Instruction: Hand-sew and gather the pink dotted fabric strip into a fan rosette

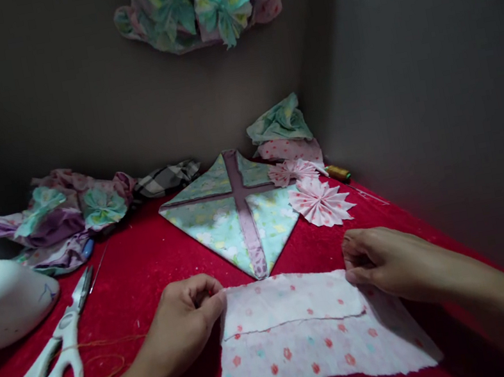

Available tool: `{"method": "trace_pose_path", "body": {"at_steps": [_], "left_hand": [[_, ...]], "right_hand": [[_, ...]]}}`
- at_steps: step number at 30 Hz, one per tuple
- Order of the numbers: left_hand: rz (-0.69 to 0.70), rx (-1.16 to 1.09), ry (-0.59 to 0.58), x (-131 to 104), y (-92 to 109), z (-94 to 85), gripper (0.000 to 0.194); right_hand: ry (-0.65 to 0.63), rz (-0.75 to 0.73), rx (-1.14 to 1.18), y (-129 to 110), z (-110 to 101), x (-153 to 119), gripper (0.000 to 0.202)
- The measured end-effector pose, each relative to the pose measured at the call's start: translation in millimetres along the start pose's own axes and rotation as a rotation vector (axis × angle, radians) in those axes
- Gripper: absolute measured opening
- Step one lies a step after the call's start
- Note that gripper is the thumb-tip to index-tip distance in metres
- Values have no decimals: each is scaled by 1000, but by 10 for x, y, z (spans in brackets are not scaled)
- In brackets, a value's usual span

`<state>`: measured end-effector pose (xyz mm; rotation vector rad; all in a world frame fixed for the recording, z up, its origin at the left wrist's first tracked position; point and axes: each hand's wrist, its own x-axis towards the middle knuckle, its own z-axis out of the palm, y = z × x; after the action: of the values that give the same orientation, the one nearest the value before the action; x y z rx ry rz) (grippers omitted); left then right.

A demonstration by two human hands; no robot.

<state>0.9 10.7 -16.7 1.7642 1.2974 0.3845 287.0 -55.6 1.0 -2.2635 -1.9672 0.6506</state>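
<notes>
A white cloth with small red and teal flowers (pixel 305 354) lies on the red surface, its far edge folded over toward me. My left hand (pixel 182 321) pinches the far left corner of the fold between thumb and fingers. At the far right corner, my right hand (pixel 382 263) has its fingers curled and pinches the cloth. The near edge of the cloth lies loose and looks slightly frayed. Just beyond the fold is a mint floral diamond-shaped piece (pixel 213 228) with a mauve cross.
White-handled scissors (pixel 67 344) and loose orange thread (pixel 102 364) lie at left by a white container (pixel 3 300). Pleated pink rosettes (pixel 320 201), a thread spool (pixel 338 173) and fabric bundles (pixel 70 210) sit farther back. A flowered fabric piece (pixel 205 8) hangs on the wall.
</notes>
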Motion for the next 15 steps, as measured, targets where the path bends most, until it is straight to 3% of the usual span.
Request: {"method": "trace_pose_path", "body": {"at_steps": [15], "left_hand": [[-20,61,-25,-3,-11,1,25]], "right_hand": [[46,-9,-90,-189,-33,-14,17]]}}
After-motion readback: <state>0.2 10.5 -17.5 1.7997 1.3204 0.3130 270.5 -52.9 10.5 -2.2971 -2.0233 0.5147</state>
